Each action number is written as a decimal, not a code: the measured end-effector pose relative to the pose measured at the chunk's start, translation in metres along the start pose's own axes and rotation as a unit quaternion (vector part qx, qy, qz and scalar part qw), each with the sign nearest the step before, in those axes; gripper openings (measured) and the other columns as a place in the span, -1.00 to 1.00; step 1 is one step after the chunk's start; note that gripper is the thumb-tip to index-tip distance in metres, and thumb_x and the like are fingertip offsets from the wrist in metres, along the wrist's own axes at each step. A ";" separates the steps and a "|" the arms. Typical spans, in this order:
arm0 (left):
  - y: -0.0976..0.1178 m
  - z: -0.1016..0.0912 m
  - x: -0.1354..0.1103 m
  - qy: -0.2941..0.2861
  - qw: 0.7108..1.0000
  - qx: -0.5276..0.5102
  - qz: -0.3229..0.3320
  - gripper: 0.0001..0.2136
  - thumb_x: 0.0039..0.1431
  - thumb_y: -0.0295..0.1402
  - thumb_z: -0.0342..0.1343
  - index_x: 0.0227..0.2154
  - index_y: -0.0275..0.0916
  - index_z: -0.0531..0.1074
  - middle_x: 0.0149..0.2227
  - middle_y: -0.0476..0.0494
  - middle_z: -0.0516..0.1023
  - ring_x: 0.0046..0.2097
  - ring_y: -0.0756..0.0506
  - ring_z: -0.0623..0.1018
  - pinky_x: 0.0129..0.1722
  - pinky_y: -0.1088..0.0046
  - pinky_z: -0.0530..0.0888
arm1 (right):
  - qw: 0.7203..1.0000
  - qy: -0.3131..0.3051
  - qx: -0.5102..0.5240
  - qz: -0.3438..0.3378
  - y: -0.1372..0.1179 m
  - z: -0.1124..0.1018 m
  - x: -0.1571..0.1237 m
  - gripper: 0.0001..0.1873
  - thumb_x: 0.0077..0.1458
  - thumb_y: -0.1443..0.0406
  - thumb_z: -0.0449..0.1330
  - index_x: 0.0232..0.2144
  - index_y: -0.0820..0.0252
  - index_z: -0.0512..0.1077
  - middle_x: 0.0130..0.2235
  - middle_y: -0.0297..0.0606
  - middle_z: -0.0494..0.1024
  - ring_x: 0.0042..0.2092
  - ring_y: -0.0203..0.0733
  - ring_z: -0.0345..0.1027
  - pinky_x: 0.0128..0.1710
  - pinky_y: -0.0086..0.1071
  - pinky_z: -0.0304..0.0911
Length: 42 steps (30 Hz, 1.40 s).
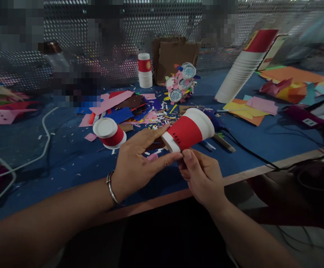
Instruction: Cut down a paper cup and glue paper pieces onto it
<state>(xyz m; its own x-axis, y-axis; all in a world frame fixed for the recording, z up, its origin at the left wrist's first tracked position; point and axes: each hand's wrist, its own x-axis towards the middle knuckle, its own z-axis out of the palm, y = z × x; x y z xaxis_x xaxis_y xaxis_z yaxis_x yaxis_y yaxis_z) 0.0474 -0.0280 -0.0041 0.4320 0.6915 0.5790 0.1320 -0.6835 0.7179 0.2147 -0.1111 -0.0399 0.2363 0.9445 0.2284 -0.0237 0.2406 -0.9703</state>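
A red and white paper cup [188,129] lies on its side in my hands, above the front edge of the blue table [67,163]. My left hand [139,156] grips its narrow base between thumb and fingers. My right hand [202,175] pinches the cup's lower edge from below, fingers closed. A row of small dark marks runs along the red band near the base. A silver bangle [111,186] sits on my left wrist.
A second red and white cup [109,132] lies upside down to the left. Coloured paper scraps [128,106] litter the middle. Behind stand a short cup stack [145,70], a decorated craft piece [181,83] and a long leaning cup stack [242,67]. Cables [46,137] cross the table.
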 end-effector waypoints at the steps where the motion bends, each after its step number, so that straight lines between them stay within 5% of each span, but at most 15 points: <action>1: 0.001 0.001 0.001 0.002 0.999 -0.037 -0.028 -0.48 0.20 -0.11 0.51 0.17 -0.19 0.67 0.09 -0.25 0.77 0.02 -0.21 0.76 0.07 0.25 0.73 | 1.000 0.000 -0.006 0.000 0.000 0.000 0.001 -0.43 0.42 -0.14 0.25 -0.46 0.15 0.51 -0.51 -0.35 0.37 -0.49 -0.35 0.18 -0.54 -0.39 0.06; 4: 0.004 0.003 0.006 -0.002 0.984 -0.145 -0.100 -0.58 0.27 -0.10 0.45 0.11 -0.17 0.70 -0.01 -0.20 0.80 -0.12 -0.13 0.77 -0.11 0.37 0.75 | 1.000 -0.002 -0.022 0.006 -0.001 0.000 0.003 -0.40 0.42 -0.16 0.22 -0.49 0.13 0.46 -0.55 -0.37 0.34 -0.51 -0.33 0.18 -0.54 -0.38 0.07; 9: 0.008 0.005 0.007 0.007 0.965 -0.225 -0.135 -0.61 0.23 -0.18 0.49 0.07 -0.17 0.70 -0.03 -0.16 0.81 -0.12 -0.11 0.78 -0.06 0.37 0.75 | 0.999 0.003 -0.039 0.005 -0.002 0.000 0.002 -0.38 0.43 -0.17 0.20 -0.50 0.13 0.45 -0.56 -0.38 0.32 -0.51 -0.34 0.17 -0.54 -0.38 0.06; 22: 0.007 0.012 -0.003 0.061 0.983 -0.154 -0.083 -0.60 0.28 -0.25 0.47 0.14 -0.18 0.66 0.04 -0.18 0.74 -0.09 -0.07 0.75 -0.04 0.41 0.76 | 1.000 0.004 -0.024 -0.003 0.000 0.000 0.000 -0.41 0.44 -0.12 0.23 -0.48 0.16 0.49 -0.54 -0.41 0.29 -0.53 -0.39 0.07 -0.57 -0.41 -0.08; 33: -0.001 0.005 -0.006 0.056 0.998 -0.007 0.043 -0.58 0.32 -0.33 0.43 0.21 0.00 0.59 0.15 -0.14 0.68 0.18 -0.21 0.64 0.23 0.09 0.63 | 1.000 0.001 0.003 -0.005 -0.003 0.000 0.000 -0.42 0.44 -0.11 0.25 -0.48 0.16 0.48 -0.52 -0.42 0.31 -0.53 -0.43 0.03 -0.58 -0.42 -0.10; 42: 0.000 0.009 -0.006 0.049 0.997 -0.060 -0.008 -0.59 0.32 -0.31 0.43 0.19 -0.08 0.58 0.13 -0.17 0.63 0.11 -0.17 0.68 0.07 0.20 0.73 | 1.000 0.005 -0.003 -0.009 -0.005 0.002 0.003 -0.49 0.46 0.00 0.26 -0.47 0.16 0.48 -0.53 -0.44 0.28 -0.53 -0.43 0.03 -0.56 -0.42 -0.05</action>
<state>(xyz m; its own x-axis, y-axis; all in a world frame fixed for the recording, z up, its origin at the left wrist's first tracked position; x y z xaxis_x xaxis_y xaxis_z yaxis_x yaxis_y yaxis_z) 0.0528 -0.0347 -0.0109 0.3398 0.7260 0.5979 0.0284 -0.6434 0.7650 0.2131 -0.1094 -0.0338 0.2465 0.9377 0.2448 -0.0137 0.2560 -0.9666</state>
